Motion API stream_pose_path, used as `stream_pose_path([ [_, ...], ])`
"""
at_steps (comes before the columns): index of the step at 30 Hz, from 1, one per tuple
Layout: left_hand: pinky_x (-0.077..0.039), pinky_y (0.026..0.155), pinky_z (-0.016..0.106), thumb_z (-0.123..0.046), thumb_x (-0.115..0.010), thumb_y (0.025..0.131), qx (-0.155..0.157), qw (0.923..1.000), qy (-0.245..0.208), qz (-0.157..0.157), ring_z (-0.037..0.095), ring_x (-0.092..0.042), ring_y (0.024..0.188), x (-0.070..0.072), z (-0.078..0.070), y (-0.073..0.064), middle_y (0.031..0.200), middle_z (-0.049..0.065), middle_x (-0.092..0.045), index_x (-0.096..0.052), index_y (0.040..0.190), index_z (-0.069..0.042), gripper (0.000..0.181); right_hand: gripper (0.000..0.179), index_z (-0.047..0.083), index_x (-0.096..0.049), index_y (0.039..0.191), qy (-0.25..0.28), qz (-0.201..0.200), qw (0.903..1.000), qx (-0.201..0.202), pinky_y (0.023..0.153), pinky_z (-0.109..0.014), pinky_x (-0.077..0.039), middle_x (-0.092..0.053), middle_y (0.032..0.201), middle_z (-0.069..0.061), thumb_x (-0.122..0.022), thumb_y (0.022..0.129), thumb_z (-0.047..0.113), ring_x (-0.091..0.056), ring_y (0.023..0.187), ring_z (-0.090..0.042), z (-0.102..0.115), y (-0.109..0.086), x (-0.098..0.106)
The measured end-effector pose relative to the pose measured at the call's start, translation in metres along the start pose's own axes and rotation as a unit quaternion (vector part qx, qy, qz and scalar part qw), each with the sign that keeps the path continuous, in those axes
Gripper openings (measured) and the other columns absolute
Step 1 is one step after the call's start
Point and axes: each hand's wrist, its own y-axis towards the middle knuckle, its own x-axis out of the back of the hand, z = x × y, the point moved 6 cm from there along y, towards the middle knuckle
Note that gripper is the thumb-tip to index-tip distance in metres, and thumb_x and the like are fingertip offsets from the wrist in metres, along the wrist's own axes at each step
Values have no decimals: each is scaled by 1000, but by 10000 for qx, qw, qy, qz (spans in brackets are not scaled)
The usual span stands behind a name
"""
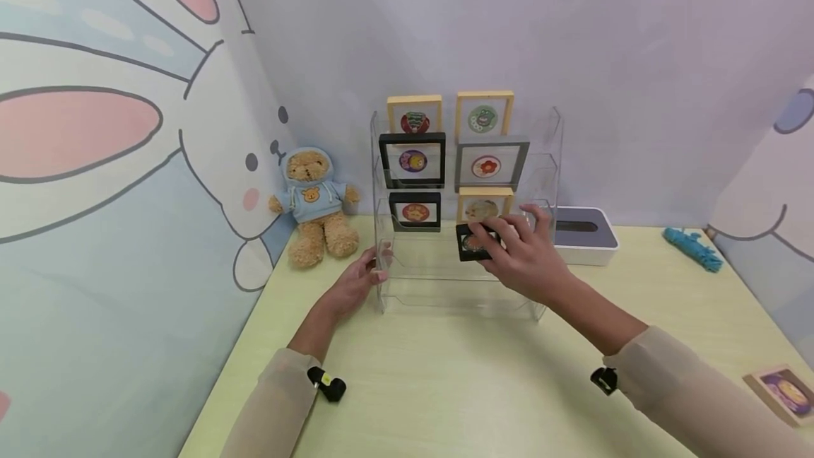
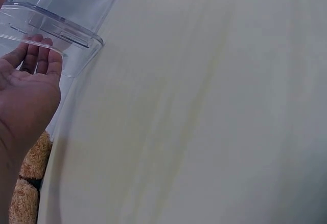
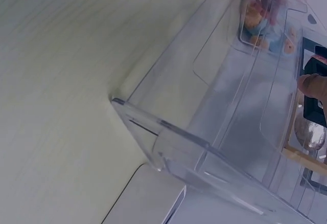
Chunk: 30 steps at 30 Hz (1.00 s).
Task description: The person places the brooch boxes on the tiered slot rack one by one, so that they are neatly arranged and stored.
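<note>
A clear acrylic display rack (image 1: 439,288) with several tiers stands on the table. My left hand (image 1: 358,281) grips its left side panel, and in the left wrist view the fingers curl at the clear panel's edge. My right hand (image 1: 524,256) pinches a small black picture frame (image 1: 466,247), tilted in front of the rack's lower tiers. Right behind it is a wood-coloured frame (image 1: 485,196). To the left sits a black frame with an orange picture (image 1: 416,212). Higher up are a larger black frame (image 1: 413,161) and a grey frame (image 1: 487,165). Two wood-coloured frames fill the top tier.
A teddy bear (image 1: 311,200) in a blue hoodie leans at the wall, left of the rack. Right of the rack lie a white and grey tissue box (image 1: 588,249) and a blue bundle (image 1: 693,249). Another wooden frame (image 1: 783,394) rests at the table's right edge.
</note>
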Motion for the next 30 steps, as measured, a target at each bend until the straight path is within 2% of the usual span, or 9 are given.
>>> stream_pose_path([
  [5, -10, 135, 57, -23, -67, 106, -27, 10000, -60, 15, 36, -22, 164, 0, -1, 1, 176, 26, -26, -24, 175, -11, 82, 86, 9, -70, 145, -115, 110, 9997, 167, 101, -70, -43, -67, 128, -16, -105, 71, 34, -60, 111, -38, 7, 14, -14],
  [8, -10, 135, 58, -27, -69, 106, -54, 9999, -71, 51, 38, -21, 165, -2, -1, 0, 176, 28, -25, -22, 176, -10, 85, 70, 10, -71, 144, -277, 215, 9987, 359, 101, -67, -45, -67, 128, -13, -96, 82, 32, -60, 113, -35, 15, 22, -22],
  [13, -11, 134, 59, -35, -74, 104, -98, 9999, -37, 64, 39, -21, 164, -4, -2, -1, 175, 28, -26, -22, 176, -9, 92, 36, 11, -72, 145, -348, 220, 9968, 690, 99, -64, -47, -70, 129, -11, -62, 112, 22, -63, 112, -32, 29, 31, -34],
  [16, -12, 134, 58, -33, -74, 105, -137, 9999, -15, 54, 38, -23, 163, -4, -3, 0, 174, 28, -27, -23, 175, -8, 90, 40, 12, -72, 145, -327, 215, 9959, 815, 99, -62, -47, -69, 130, -11, -40, 121, 16, -63, 112, -31, 37, 35, -41],
  [18, -13, 133, 57, -32, -72, 105, -143, 9999, 1, 44, 37, -24, 162, -3, -3, -1, 174, 28, -28, -23, 175, -8, 88, 45, 13, -72, 144, -288, 243, 9957, 852, 98, -61, -48, -69, 132, -10, -34, 121, 14, -63, 114, -31, 41, 38, -46],
  [20, -14, 133, 57, -31, -71, 106, -131, 9999, 13, 41, 37, -24, 161, -3, -2, -1, 174, 28, -28, -24, 175, -9, 87, 41, 14, -72, 145, -284, 351, 9952, 872, 99, -61, -50, -68, 133, -10, -39, 120, 12, -62, 115, -31, 45, 40, -51],
  [23, -13, 133, 57, -29, -70, 105, -96, 9999, -16, 34, 36, -24, 162, -2, -2, -1, 175, 29, -25, -24, 175, -10, 86, 35, 15, -71, 147, -293, 571, 9939, 897, 100, -60, -51, -67, 135, -9, -57, 115, 11, -61, 117, -31, 51, 44, -58],
  [26, -12, 133, 58, -28, -69, 104, -72, 10000, -48, 16, 35, -23, 163, -2, -1, -1, 176, 29, -24, -24, 175, -12, 85, 44, 16, -69, 150, -346, 821, 9914, 958, 100, -58, -51, -66, 138, -8, -74, 106, 12, -60, 120, -30, 55, 49, -64],
  [30, -12, 133, 58, -30, -69, 104, -46, 10000, -39, 10, 34, -23, 164, -2, 0, 0, 176, 24, -28, -25, 175, -14, 85, 52, 17, -67, 153, -434, 1075, 9879, 1032, 101, -56, -52, -63, 141, -8, -81, 102, 16, -58, 124, -30, 59, 52, -71],
])
